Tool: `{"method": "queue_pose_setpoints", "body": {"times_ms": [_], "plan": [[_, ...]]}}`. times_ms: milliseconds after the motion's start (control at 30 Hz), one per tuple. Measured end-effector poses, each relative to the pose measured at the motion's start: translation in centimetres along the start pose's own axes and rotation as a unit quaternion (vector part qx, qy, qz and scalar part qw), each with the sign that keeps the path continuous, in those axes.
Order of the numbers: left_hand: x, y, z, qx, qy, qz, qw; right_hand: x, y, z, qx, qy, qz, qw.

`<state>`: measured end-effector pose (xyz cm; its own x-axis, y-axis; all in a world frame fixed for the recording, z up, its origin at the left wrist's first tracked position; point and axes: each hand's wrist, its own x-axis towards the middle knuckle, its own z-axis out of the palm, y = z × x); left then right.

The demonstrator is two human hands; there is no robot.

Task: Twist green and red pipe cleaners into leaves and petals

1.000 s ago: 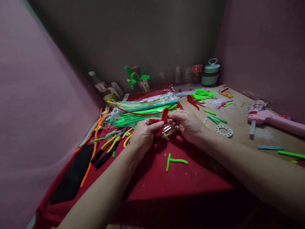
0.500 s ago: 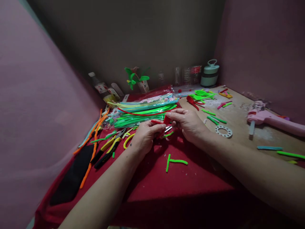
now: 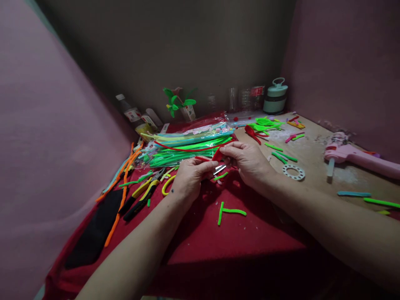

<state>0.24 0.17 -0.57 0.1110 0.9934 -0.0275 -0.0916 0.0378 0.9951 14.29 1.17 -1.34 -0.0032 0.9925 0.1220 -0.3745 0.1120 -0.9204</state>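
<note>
Between my fingertips is a bent red pipe cleaner [image 3: 218, 154], one end of it running left above my left thumb. My left hand [image 3: 190, 177] pinches its left part. My right hand [image 3: 252, 163] grips its upper right part, with the fingertips partly hidden. Just beneath the hands show the metal blades of a pair of scissors [image 3: 220, 169]; their yellow handle loop [image 3: 168, 186] appears left of my left hand. Behind lies a clear bag of green, blue and yellow pipe cleaners [image 3: 190, 149]. Two short green pieces [image 3: 233, 211] lie on the red cloth nearer me.
Black-and-yellow pliers [image 3: 142, 196], orange pipe cleaners [image 3: 120, 200] and a black flat object [image 3: 96, 229] lie left. On the right board are a pink glue gun [image 3: 359, 156], a white ring with holes [image 3: 293, 172] and green pieces. Bottles and a teal container [image 3: 275, 98] stand behind.
The red pipe cleaner has tilted to the right between my fingertips, its bend shifting slightly. Both hands stay nearly in place.
</note>
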Motion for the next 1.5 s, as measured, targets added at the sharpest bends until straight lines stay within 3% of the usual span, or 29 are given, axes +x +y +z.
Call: {"method": "queue_pose_setpoints", "body": {"times_ms": [200,267,433,700,1000,1133,1333,1500], "plan": [[-0.1,0.1,0.3,-0.005,0.013,0.009,1.0,0.2,0.4,0.5,0.118,0.044,0.083,0.989],[-0.1,0.1,0.3,0.0,0.006,0.007,1.0,0.3,0.3,0.4,0.123,0.031,0.102,0.987],[-0.1,0.1,-0.1,0.028,-0.006,-0.004,1.0,0.3,-0.6,-0.1,0.048,-0.027,0.063,0.996],[-0.3,0.2,0.4,-0.006,0.014,-0.011,1.0,0.2,-0.7,0.1,0.008,0.042,0.091,0.995],[-0.7,0.4,1.0,-0.013,0.017,-0.01,1.0,0.1,-0.2,0.5,0.019,0.062,0.07,0.995],[-0.4,0.4,0.5,-0.016,-0.015,-0.036,0.999,0.4,-0.2,0.2,0.021,0.032,0.1,0.994],[0.0,0.5,-0.3,-0.012,-0.02,-0.031,0.999,0.8,-1.0,-0.4,0.042,-0.016,0.114,0.992],[0.0,0.5,-0.5,0.012,-0.031,-0.026,0.999,0.6,-1.4,-0.5,-0.054,-0.051,0.064,0.995]]}}
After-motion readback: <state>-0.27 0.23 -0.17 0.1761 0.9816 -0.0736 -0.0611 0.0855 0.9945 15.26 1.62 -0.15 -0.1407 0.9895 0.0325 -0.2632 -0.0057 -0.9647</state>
